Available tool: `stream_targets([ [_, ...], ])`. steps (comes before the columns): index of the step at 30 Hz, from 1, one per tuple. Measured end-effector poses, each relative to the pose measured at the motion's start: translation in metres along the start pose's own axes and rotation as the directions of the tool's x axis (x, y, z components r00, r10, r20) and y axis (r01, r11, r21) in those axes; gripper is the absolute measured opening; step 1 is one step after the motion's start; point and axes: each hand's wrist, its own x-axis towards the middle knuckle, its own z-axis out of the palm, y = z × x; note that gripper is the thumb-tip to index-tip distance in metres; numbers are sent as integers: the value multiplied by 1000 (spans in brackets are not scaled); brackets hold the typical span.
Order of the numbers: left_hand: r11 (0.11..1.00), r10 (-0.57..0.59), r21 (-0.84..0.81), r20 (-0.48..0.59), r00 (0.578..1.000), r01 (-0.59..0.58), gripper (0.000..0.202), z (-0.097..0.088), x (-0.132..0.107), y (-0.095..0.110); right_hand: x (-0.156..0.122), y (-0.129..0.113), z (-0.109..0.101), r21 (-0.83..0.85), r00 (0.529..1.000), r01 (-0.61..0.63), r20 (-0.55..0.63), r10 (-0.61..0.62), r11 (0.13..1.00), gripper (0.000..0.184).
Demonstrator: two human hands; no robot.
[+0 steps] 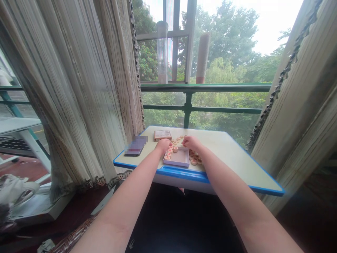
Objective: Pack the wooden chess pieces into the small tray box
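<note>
A shallow open box (179,163) sits near the front of the table, with several round wooden Chinese chess pieces (168,157) bearing red marks along its left side. My left hand (164,144) is at the box's far left corner, its fingers closed by the pieces; what they hold is hidden. Above the far right corner is my right hand (191,142), fingertips pinched together on something too small to make out. More pieces (181,137) lie loose behind the box. Another heap of pieces (194,161) rests at its right, partly covered by my right forearm.
The pale table (226,158) has a raised blue edge. A flat box (162,135) lies at its back left, and a dark phone-like slab (135,147) at its left. Beyond are a green railing (210,88), a clear tube (162,52), stacked cups (203,58) and curtains (105,70).
</note>
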Motion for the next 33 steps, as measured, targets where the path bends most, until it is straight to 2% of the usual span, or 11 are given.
stream_targets([
  [5,1000,-4,12,-2,1000,4,23,-1,-1,1,0,-1,-1,-6,1000,6,-20,-7,1000,20],
  [11,1000,-5,14,-2,1000,5,25,-1,-2,4,1,1,-10,-60,993,-7,-121,0,998,29],
  [14,1000,-2,14,-2,1000,2,25,-2,-4,5,1,3,-8,-95,992,-2,-125,-10,996,30],
  [18,1000,-11,10,3,1000,11,26,-3,-4,4,12,5,-3,-146,996,49,-61,-58,988,28],
  [23,1000,-12,6,-2,1000,12,26,-1,-1,1,41,4,-1,-255,991,131,18,-130,958,28],
  [33,999,-49,3,-34,998,50,27,0,-2,2,74,7,2,-364,938,338,203,-280,868,17],
])
